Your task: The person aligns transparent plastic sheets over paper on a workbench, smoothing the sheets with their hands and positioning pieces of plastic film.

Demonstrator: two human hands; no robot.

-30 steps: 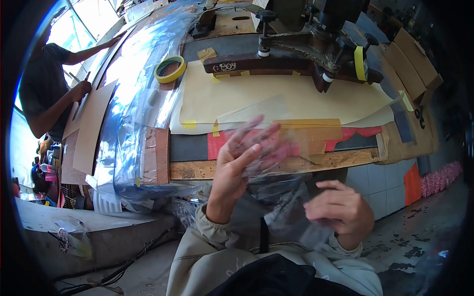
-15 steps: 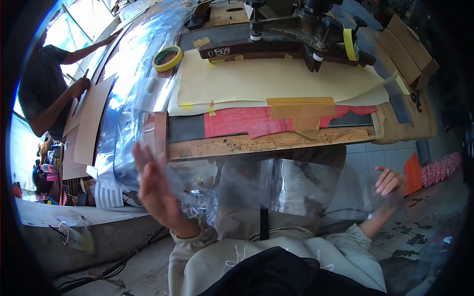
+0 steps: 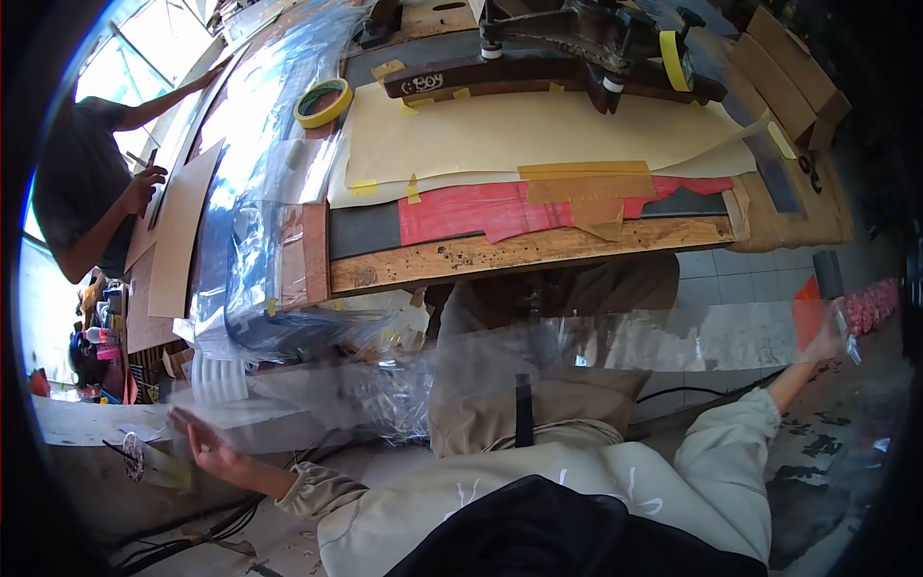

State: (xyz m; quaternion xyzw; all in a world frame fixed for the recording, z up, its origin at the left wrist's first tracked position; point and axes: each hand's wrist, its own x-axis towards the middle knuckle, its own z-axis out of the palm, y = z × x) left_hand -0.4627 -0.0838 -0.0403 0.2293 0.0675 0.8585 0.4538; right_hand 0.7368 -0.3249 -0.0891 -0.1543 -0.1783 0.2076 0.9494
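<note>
A long clear plastic sheet [image 3: 673,337] is stretched across in front of my body, above my lap, between my two hands. My left hand [image 3: 213,452] is out at the lower left with its fingers closed at the sheet's left end, near the low grey ledge. At the far right, my right hand [image 3: 825,341] is blurred and closed at the other end; a shiny bit of film shows past its fingers. Just beyond it are an orange piece [image 3: 806,308] and a pink fluffy thing [image 3: 870,306].
The workbench [image 3: 538,257] carries cream paper [image 3: 558,135], red material [image 3: 452,213] taped down, a yellow tape roll [image 3: 324,103] and a heavy metal clamp frame [image 3: 558,43]. Plastic film covers its left side. Another person [image 3: 82,183] works with cardboard [image 3: 183,240] at the left.
My hands have moved far apart, left hand down and left, right hand out to the right. The clear sheet is now spread wide between them. The other person's lower hand has shifted slightly.
</note>
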